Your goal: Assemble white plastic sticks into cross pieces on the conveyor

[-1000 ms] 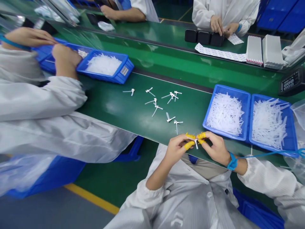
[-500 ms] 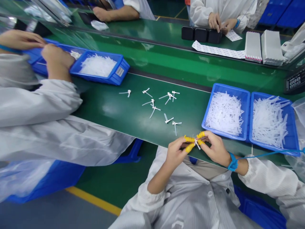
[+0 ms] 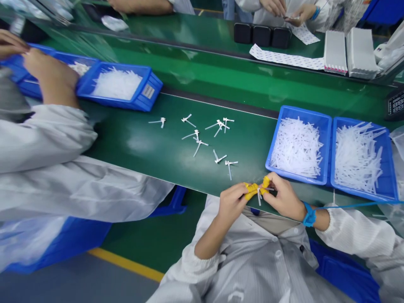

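Note:
My left hand (image 3: 232,201) and my right hand (image 3: 284,198) meet at the bench's near edge, fingertips wrapped in yellow tape. Both pinch one small white piece with thin tube-like strips (image 3: 259,198) sticking out of it. One strip hangs down between the hands, and another pokes out to the right past my right fingers. The yellow fingertips hide the middle of the piece. Several similar white pieces with thin strips (image 3: 200,144) lie scattered on the green bench (image 3: 151,160), ahead and to the left of my hands.
Two blue bins, a left one (image 3: 268,162) and a right one (image 3: 393,185), hold loose white strips by my right hand. A blue cord runs from my right wristband (image 3: 309,214). At left, a co-worker's sleeve (image 3: 47,134) reaches over another blue bin (image 3: 154,90).
The piece has turned between my fingers, its strip now hanging straighter down and another showing at right. The camera view has shifted slightly. The co-worker's hands at left have moved further left in view.

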Demonstrator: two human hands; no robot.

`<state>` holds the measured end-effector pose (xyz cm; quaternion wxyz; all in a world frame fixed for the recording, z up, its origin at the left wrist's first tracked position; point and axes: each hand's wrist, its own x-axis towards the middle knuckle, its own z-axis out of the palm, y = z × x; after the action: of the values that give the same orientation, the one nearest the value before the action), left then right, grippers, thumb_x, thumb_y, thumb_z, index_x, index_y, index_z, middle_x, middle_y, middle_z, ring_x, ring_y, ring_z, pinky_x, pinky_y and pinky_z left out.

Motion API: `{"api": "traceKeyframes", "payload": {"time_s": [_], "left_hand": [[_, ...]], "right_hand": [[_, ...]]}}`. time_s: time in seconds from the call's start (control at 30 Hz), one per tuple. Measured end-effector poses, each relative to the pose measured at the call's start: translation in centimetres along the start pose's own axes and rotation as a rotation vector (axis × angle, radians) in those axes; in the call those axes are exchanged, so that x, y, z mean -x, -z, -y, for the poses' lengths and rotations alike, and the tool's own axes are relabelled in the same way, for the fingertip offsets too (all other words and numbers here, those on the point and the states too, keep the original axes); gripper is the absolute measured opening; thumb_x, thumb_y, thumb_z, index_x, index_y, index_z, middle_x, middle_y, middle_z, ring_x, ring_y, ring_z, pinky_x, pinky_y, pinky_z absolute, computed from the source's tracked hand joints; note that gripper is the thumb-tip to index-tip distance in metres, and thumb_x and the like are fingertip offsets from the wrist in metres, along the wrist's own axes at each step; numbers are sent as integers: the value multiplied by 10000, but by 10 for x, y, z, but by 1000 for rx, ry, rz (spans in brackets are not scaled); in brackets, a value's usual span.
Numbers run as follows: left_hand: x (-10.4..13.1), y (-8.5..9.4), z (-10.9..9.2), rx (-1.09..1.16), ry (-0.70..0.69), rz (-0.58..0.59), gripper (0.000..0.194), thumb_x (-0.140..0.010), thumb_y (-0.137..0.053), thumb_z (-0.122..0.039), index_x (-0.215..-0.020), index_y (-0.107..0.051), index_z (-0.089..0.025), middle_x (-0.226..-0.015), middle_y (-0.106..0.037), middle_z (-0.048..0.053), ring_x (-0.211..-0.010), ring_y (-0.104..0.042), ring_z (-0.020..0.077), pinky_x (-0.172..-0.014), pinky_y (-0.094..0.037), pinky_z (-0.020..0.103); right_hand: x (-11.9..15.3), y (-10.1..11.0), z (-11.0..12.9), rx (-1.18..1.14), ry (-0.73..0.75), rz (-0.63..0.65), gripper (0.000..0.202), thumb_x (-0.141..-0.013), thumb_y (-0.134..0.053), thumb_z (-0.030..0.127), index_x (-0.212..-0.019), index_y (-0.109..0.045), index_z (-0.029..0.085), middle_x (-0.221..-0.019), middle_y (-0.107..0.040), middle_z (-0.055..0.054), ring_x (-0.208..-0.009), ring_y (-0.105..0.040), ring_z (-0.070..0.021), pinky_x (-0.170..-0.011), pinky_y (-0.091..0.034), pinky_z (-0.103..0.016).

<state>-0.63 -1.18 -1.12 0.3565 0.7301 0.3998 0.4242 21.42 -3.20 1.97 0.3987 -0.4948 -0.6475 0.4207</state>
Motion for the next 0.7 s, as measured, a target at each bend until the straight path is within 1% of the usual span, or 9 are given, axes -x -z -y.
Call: {"api": "traceKeyframes", "payload": {"time_s": [0.13, 0.2, 0.33, 0.4, 0.47, 0.53, 0.6, 0.63, 0.7], "left_hand": [[0, -3, 0, -49, -28, 19, 247, -1095, -697, -340, -909, -837, -257, -945, -869, 65, -900, -845, 228, -830, -682, 330], [-2, -6, -1, -64, -36, 6, 260, -1099, -686, -337, -894, -823, -255, -923, -858, 64, -875, -834, 223, -813, -672, 325], [-4, -11, -4, -73, -5, -35, 229, -1091, -708, -372, -937, -818, -243, -889, -827, 65, -829, -801, 209, -789, -658, 307], [-5, -13, -5, -23, 44, -47, 211, -1080, -728, -403, -1002, -822, -231, -912, -812, 68, -823, -783, 197, -773, -653, 289], [-7, -11, -6, 93, 88, -73, 230, -1072, -736, -437, -1072, -815, -221, -967, -793, 76, -843, -774, 191, -760, -656, 283], [-10, -4, -7, 235, 73, -127, 231, -1068, -745, -439, -1109, -802, -220, -1014, -770, 83, -846, -763, 185, -748, -658, 293], [-16, 12, -7, 358, -9, -168, 261, -1060, -749, -493, -1072, -797, -237, -968, -746, 77, -815, -739, 189, -730, -653, 325], [-19, 24, -7, 386, -54, -158, 327, -1050, -739, -568, -1019, -797, -248, -912, -731, 74, -794, -727, 201, -714, -649, 349], [-27, 54, -6, 325, -78, -63, 518, -995, -689, -774, -901, -785, -273, -796, -690, 79, -777, -717, 244, -670, -645, 396]], "right_hand": [[-2, 0, -3, 21, 2, -8, 140, -917, -614, 143, -961, -549, 259, -871, -636, 22, -779, -650, -170, -746, -550, -291], [-3, -1, -4, 21, 8, -19, 136, -916, -602, 132, -953, -563, 257, -878, -657, 17, -797, -668, -175, -764, -561, -296], [-5, -2, -7, -44, -11, -24, 119, -985, -590, 150, -1037, -631, 249, -960, -738, -9, -890, -741, -193, -833, -603, -315], [-6, -2, -7, -83, -16, -9, 106, -1023, -592, 172, -1073, -652, 243, -971, -751, -15, -881, -750, -189, -815, -608, -309], [-7, -2, -4, -73, 14, 3, 110, -1043, -586, 175, -1076, -668, 240, -971, -743, -21, -851, -732, -181, -771, -598, -297], [-6, -1, -1, -12, 92, 4, 136, -1054, -572, 165, -1072, -684, 240, -1002, -739, -39, -870, -715, -189, -767, -592, -305], [-5, 0, 2, 40, 188, 3, 173, -1074, -547, 159, -1076, -696, 245, -1051, -747, -63, -932, -719, -208, -819, -608, -335], [-5, 0, 3, 56, 226, 1, 189, -1087, -536, 162, -1089, -704, 249, -1076, -755, -75, -971, -728, -219, -859, -620, -356], [-5, -1, 3, 77, 273, -9, 225, -1107, -519, 171, -1152, -722, 257, -1136, -773, -94, -1040, -747, -235, -926, -642, -390]]}}
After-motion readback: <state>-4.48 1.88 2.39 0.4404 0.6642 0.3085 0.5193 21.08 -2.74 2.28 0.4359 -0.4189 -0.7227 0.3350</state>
